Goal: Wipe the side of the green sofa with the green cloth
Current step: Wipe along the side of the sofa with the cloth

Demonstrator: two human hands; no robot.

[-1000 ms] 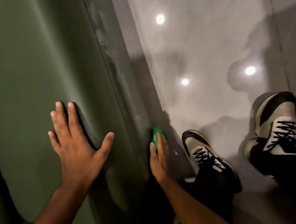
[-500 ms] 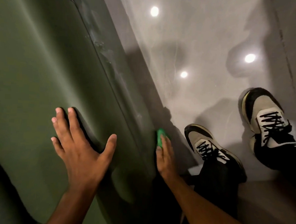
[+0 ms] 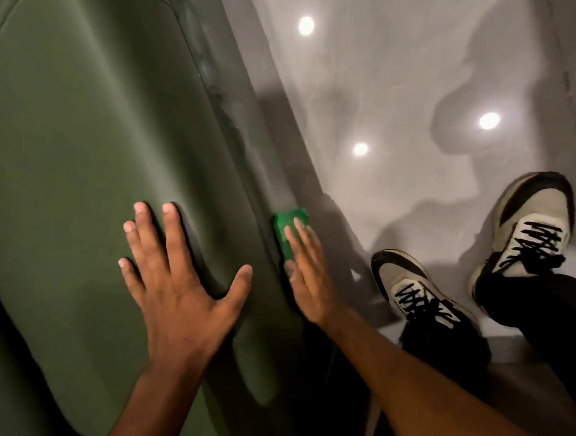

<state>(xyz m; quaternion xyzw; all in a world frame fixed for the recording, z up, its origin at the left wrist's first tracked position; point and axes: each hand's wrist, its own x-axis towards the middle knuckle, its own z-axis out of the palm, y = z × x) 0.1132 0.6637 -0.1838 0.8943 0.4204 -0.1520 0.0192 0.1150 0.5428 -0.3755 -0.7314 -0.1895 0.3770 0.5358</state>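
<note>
At the sofa's edge: low on the outer flank, down by the floor, that's where the action is.
Green sofa (image 3: 82,138): fills the left of the view, its side face dropping away toward the shiny grey floor (image 3: 406,73); the edge runs as a long line from about 11 o'clock at the top to 5 o'clock near the bottom.
Green cloth (image 3: 287,226): folded small, pressed flat against the sofa's side, right on that edge line, just beside the floor.
Right hand (image 3: 307,273): flat and open-palmed on the cloth, fingers together, pinning it to the upholstery rather than pinching it; the cloth pokes out past the fingertips toward 12 o'clock.
Left hand (image 3: 175,278): spread wide, empty, fingers splayed on the cushioned top surface, denting it, so it looks like a brace.
Which hand is nearer: the right, no contest, it's on the cloth; the left sits off at its 9 o'clock, apart from it.
Key relation: the unwiped stretch of side lies ahead of the right hand toward 11 o'clock, along the edge line; pale smears show up there.
Likely call: slide the cloth along that axis, I'd judge, keeping the palm flat.
Watch for: the shoes (image 3: 420,290) close at the right hand's 3 o'clock, little elbow room.
</note>
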